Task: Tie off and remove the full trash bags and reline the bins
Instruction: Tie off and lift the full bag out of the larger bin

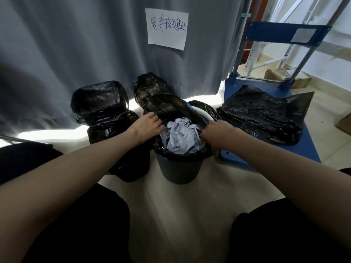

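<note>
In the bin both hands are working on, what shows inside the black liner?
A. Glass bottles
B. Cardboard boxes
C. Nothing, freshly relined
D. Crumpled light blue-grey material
D: crumpled light blue-grey material fills the black liner of the dark bin, while the left hand and right hand grip the liner's edge on either side.
</note>
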